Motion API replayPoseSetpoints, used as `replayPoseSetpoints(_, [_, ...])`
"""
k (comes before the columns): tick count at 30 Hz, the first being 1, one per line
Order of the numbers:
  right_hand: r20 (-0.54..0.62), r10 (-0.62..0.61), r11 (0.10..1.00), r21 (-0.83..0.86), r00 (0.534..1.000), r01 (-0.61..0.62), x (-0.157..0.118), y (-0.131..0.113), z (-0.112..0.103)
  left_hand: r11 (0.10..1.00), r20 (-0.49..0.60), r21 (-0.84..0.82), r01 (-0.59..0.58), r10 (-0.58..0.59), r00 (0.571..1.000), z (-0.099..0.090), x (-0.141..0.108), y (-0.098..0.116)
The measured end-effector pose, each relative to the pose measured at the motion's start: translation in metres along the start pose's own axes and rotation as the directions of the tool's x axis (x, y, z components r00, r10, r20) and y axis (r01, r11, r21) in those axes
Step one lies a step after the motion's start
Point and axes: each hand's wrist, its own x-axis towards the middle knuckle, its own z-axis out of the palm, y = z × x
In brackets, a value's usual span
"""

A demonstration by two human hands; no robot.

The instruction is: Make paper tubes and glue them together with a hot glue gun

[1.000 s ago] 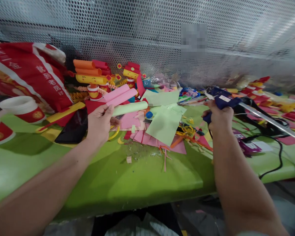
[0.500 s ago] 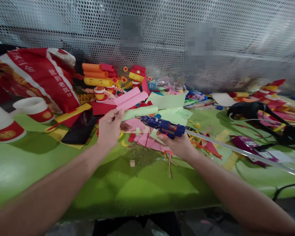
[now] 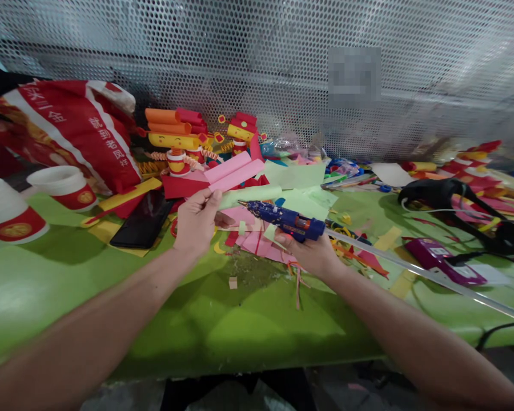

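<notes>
My left hand point(image 3: 196, 220) pinches a pale green paper roll point(image 3: 252, 196) by its left end, fingers closed. A pink paper piece with two rolled folds point(image 3: 235, 171) lies right above it in the view; whether the two are joined I cannot tell. My right hand point(image 3: 312, 251) is wrapped round a dark blue hot glue gun point(image 3: 286, 220), with a small red light showing and a long clear glue stick point(image 3: 394, 260) out of its back. The gun's metal tip points left, close to the green roll's lower edge; contact is unclear.
Paper scraps point(image 3: 261, 245) litter the green table point(image 3: 240, 337). To the left are paper cups point(image 3: 66, 188), a phone point(image 3: 141, 222) and a red bag point(image 3: 72, 128). Paper figures point(image 3: 175, 142) stand behind. A purple device point(image 3: 443, 260) with a black cable sits right.
The whole view has shifted slightly. Both hands keep their grips, and the glue gun stays near the green roll with hardly any movement.
</notes>
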Motion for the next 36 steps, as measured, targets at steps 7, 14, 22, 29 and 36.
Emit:
replayPoseSetpoints(7, [-0.012,0.032,0.996,0.081,0.999,-0.031,-0.0014,-0.0023,0.0024,0.999,0.006,-0.036,0.012,-0.012,1.000,0.0003,-0.0004,0.0012])
replayPoseSetpoints(14, [0.010,0.065,0.992,0.112,0.998,-0.066,-0.0049,0.0017,0.0031,0.977,-0.020,-0.167,0.130,-0.135,0.991,0.0019,0.0000,0.0060])
replayPoseSetpoints(22, [0.029,0.081,0.994,0.077,0.996,-0.083,-0.0087,0.0076,0.0020,0.959,-0.030,-0.199,0.202,-0.212,0.977,0.0045,-0.0013,0.0083])
replayPoseSetpoints(29, [-0.003,0.068,0.991,0.113,0.998,-0.067,-0.0076,0.0023,0.0026,0.982,-0.004,-0.146,0.121,-0.123,0.992,0.0043,-0.0032,0.0062])
replayPoseSetpoints(36, [-0.011,0.089,0.989,0.120,0.996,-0.088,-0.0084,0.0017,0.0023,0.989,0.017,-0.123,0.081,-0.079,0.997,0.0047,-0.0043,0.0060])
